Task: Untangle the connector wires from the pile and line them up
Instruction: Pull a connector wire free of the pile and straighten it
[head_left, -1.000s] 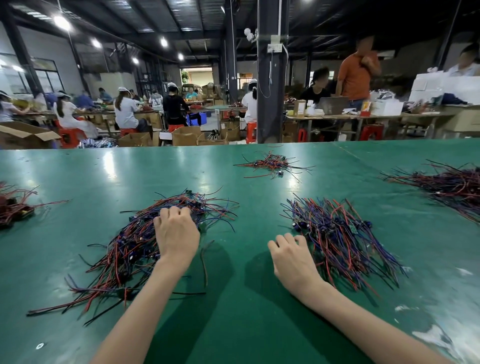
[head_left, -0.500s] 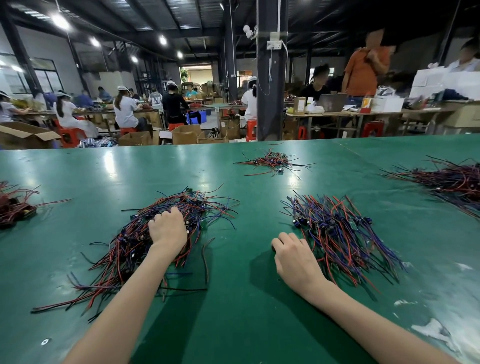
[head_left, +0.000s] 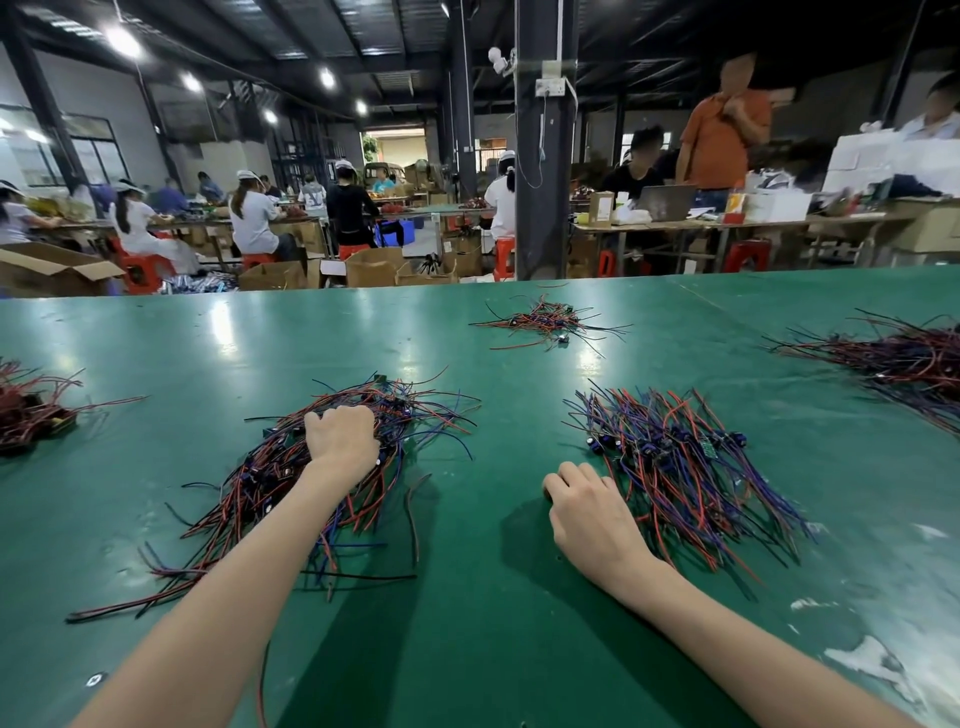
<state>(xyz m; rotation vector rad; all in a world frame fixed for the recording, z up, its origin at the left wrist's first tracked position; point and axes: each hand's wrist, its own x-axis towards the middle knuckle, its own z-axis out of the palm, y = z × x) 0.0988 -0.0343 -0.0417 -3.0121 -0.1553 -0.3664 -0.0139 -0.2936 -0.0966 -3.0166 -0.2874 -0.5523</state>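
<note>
A tangled pile of red, blue and black connector wires (head_left: 260, 483) lies on the green table (head_left: 467, 613) at left of centre. My left hand (head_left: 340, 436) sits on top of this pile with its fingers curled into the wires, gripping some of them. To the right lies a second bunch of connector wires (head_left: 691, 467), lined up roughly parallel and fanned toward me. My right hand (head_left: 587, 512) rests on the table at that bunch's left edge, fingers loosely bent down; its fingertips are hidden and it holds nothing that I can see.
A small loose wire pile (head_left: 545, 322) lies at the far centre. A larger wire heap (head_left: 904, 358) sits at the right edge and a reddish wire heap (head_left: 26, 410) at the left edge. Beyond the table stand a dark pillar (head_left: 540, 156), cardboard boxes and seated workers.
My left hand has closed from a flatter press into a fist on the tangled pile and drawn slightly back. My right hand has stayed beside the lined-up bunch.
</note>
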